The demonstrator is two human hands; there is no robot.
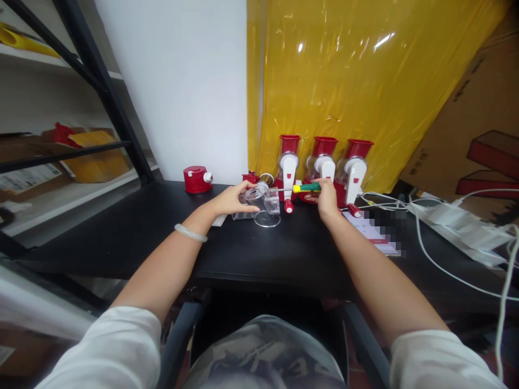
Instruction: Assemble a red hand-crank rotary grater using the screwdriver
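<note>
My left hand (239, 199) is closed around a clear plastic grater housing (271, 202) on the black table. In my right hand (326, 199) is a screwdriver (307, 187) with a green and yellow handle, its thin shaft pointing left at the housing. Whether the tip touches the plastic I cannot tell. Just behind the housing lies a metal grater drum (266, 181), partly hidden. Three rotary graters with red hoppers and white cranks stand behind my hands: a left one (289, 162), a middle one (324, 148) and a right one (357, 167).
A red round base (198, 179) sits at the back left of the table (259, 259). To the right lie a phone-like screen (371, 233), white cables and a power strip (462, 232). Yellow plastic sheeting (344, 81) hangs behind; shelves with boxes (95, 162) stand left.
</note>
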